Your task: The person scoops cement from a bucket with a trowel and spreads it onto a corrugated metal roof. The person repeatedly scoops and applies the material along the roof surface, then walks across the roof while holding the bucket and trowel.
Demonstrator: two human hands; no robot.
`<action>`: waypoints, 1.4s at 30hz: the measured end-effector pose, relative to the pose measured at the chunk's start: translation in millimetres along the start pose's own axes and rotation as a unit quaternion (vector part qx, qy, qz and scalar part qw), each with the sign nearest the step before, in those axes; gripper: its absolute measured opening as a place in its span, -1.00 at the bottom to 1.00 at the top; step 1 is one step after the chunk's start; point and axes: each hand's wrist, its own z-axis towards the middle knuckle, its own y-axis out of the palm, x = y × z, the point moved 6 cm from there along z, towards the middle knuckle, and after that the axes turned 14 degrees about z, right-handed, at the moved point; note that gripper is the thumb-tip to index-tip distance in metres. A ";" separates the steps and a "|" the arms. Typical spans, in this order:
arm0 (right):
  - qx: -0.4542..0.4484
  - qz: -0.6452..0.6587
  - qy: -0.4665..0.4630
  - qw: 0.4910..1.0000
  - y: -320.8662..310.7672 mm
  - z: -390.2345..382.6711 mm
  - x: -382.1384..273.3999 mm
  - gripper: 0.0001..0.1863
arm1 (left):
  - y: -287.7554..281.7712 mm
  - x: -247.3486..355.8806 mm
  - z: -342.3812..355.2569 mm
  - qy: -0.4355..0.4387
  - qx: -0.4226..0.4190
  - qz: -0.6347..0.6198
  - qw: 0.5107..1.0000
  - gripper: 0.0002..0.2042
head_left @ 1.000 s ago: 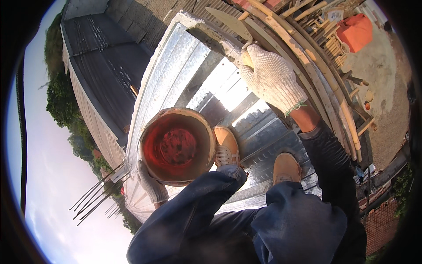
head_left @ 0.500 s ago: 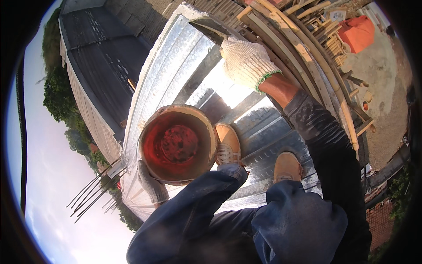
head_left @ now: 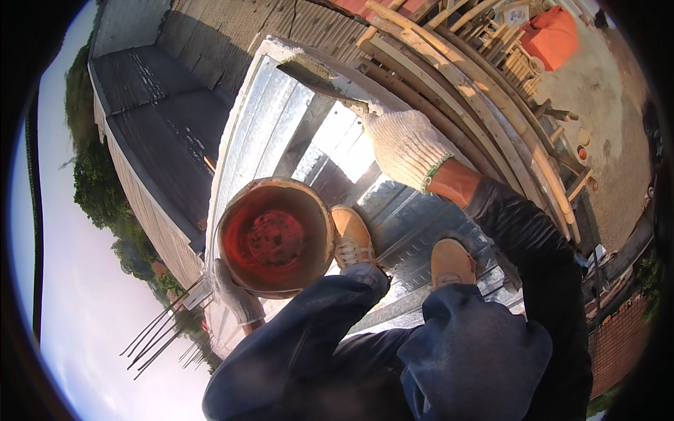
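your left hand (head_left: 239, 300) has the bucket (head_left: 312, 238) by its side, bucket right beside your left shoe (head_left: 351, 228), your right hand (head_left: 407, 144) near the concrete edge (head_left: 340, 84), can't tell what that grip's holding

- Round bucket with a red inside (head_left: 275, 238): dull, blotched, its rim rough.
- Ribbed silver metal sheeting (head_left: 254, 133): smooth, glossy (almost white where sunlight strikes).
- Pale knitted cloth gloves (head_left: 406, 144): matt, ribbed.
- Pale grey mortar-like edging (head_left: 277, 48): coarse, matt.
- Long tan wooden poles (head_left: 564, 203): fairly smooth.
- Blue denim trousers (head_left: 470, 344): matt.
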 end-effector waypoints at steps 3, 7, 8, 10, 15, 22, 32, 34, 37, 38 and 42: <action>-0.033 0.003 0.022 0.999 3.8 -21.7 1.9 -0.46 | 14.6 15.4 -4.3 -0.001 0.026 0.010 1.000 -0.71; -0.061 0.041 0.049 0.996 13.4 -48.6 0.0 -0.38 | 20.5 19.1 1.2 0.015 0.015 0.010 1.000 -0.70; -0.020 0.051 0.050 0.997 10.9 -55.7 -1.6 -0.46 | 23.5 19.2 3.2 0.019 0.006 -0.003 1.000 -0.70; 0.033 0.085 0.040 0.995 4.4 -69.5 -4.4 -0.53 | 23.4 16.9 6.1 0.023 -0.003 -0.022 0.999 -0.70; 0.106 0.193 0.069 0.973 -38.2 -82.4 -11.5 -0.66 | 7.5 7.9 5.5 0.061 0.009 -0.014 0.998 -0.71; -0.017 0.582 0.265 0.769 0.0 -91.5 -5.1 -0.64 | 16.7 13.6 -21.7 0.016 0.031 -0.013 0.999 -0.75; 0.015 0.434 0.145 0.889 48.6 -70.4 -10.4 -0.58 | 24.4 18.0 -29.6 -0.024 0.049 -0.017 0.998 -0.77; 0.030 0.479 0.156 0.864 51.4 -47.9 -14.2 -0.54 | 18.1 17.9 -29.9 -0.018 0.053 -0.014 0.998 -0.77; -0.003 0.459 0.190 0.868 30.2 -22.5 -8.3 -0.51 | 11.6 7.9 -24.9 -0.006 0.048 -0.014 0.999 -0.77; 0.050 0.369 0.079 0.925 35.9 -6.9 5.1 -0.55 | 12.3 8.4 -24.9 -0.008 0.045 -0.015 0.999 -0.76; -0.069 0.248 0.111 0.960 0.5 23.8 8.6 -0.55 | 16.7 15.3 -30.0 -0.018 0.074 -0.013 0.997 -0.76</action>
